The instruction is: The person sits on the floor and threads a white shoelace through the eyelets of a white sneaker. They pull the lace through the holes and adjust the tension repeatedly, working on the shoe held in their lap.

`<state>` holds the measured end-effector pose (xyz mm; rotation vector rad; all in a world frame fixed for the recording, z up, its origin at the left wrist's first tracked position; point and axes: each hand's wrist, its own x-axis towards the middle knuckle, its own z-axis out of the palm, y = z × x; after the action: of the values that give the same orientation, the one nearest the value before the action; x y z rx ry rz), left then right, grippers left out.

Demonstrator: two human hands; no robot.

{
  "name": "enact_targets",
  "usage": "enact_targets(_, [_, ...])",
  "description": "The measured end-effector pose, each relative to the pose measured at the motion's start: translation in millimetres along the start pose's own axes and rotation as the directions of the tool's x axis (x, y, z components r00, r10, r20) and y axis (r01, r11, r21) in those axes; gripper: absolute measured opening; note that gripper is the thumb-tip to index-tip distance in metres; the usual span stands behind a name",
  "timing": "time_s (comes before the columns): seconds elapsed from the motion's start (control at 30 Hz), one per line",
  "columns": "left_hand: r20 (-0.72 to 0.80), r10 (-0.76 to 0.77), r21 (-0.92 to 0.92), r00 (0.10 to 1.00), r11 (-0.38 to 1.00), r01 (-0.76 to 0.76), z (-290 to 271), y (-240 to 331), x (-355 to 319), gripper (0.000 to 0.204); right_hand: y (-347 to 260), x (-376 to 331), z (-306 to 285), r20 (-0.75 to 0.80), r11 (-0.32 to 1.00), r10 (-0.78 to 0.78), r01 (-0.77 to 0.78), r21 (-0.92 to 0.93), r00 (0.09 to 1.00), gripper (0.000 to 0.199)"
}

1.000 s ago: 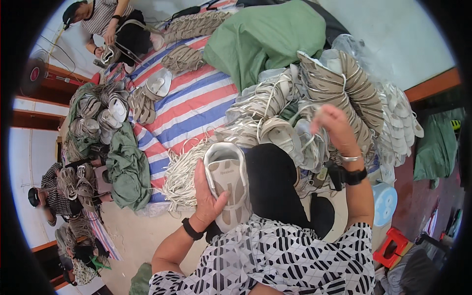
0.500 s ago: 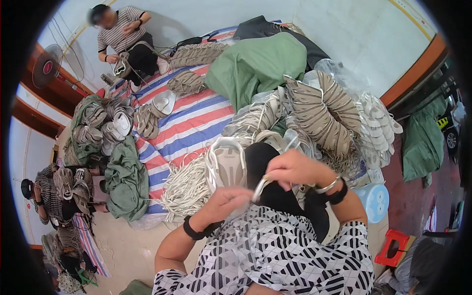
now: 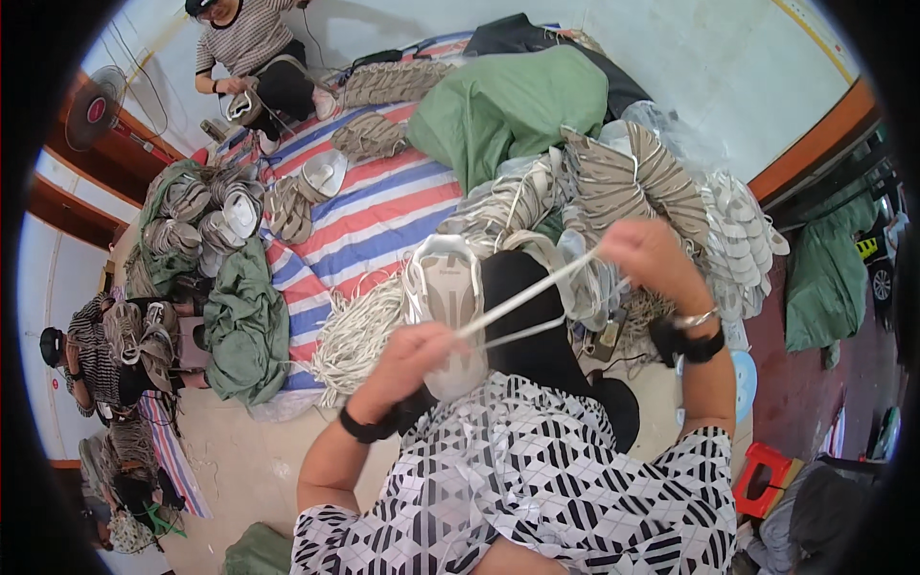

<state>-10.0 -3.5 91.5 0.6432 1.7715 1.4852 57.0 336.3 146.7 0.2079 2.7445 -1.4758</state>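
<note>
A white shoelace (image 3: 532, 294) runs taut and slanting between my two hands, over my dark-clad knee. My left hand (image 3: 420, 356) is closed on its lower end, right beside a beige and white shoe upper (image 3: 447, 292) that rests on my lap. Higher and to the right, my right hand (image 3: 644, 251) pinches the lace's other end. A second strand of lace hangs slack beneath the taut one. Part of the upper is hidden behind my left hand. Left of it lies a large heap of white laces (image 3: 359, 335).
Stacked beige uppers (image 3: 637, 182) stand ahead on the right. A green sack (image 3: 508, 105) lies on the striped sheet (image 3: 374, 216). A blue-white stool (image 3: 745, 388) and a red stool (image 3: 764, 479) are at right. Two co-workers sit at left, one (image 3: 244, 48) handling an upper.
My hands were close together with the lace bunched between them. Now the right hand has moved up and right, drawing the lace out long, and the left has shifted slightly left and up.
</note>
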Motion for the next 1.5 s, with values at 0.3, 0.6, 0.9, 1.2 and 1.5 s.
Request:
enact_targets(0.3, [-0.166, -0.302, 0.124, 0.939, 0.938, 0.324, -104, -45, -79, 0.021, 180, 6, -98, -0.782, 0.99, 0.075, -0.14, -0.017, 0.619, 0.025])
enact_targets(0.6, [-0.363, -0.261, 0.149, 0.894, 0.931, 0.333, -146, -88, -133, 0.019, 238, 7, -143, -0.864, 0.632, -0.038, -0.658, -0.41, 0.503, 0.027])
enact_targets(0.9, [-0.09, 0.006, 0.399, 0.996, 0.916, 0.03, 10, -12, -2, 0.016, -2, 26, 151, 0.529, 0.865, -0.24, -0.068, 0.497, 0.814, 0.024])
enact_targets(1.2, [-0.073, -0.067, 0.249, 0.995, 0.965, 0.083, -7, -74, -14, 0.021, 66, 18, 73, 0.221, 0.886, -0.269, 0.331, -0.324, 0.937, 0.014])
enact_targets(1.5, [-0.172, -0.013, 0.25, 0.985, 0.967, 0.057, 1, -78, -8, 0.018, 73, 22, 83, 0.108, 0.52, -0.24, 0.221, -0.825, 0.965, 0.025])
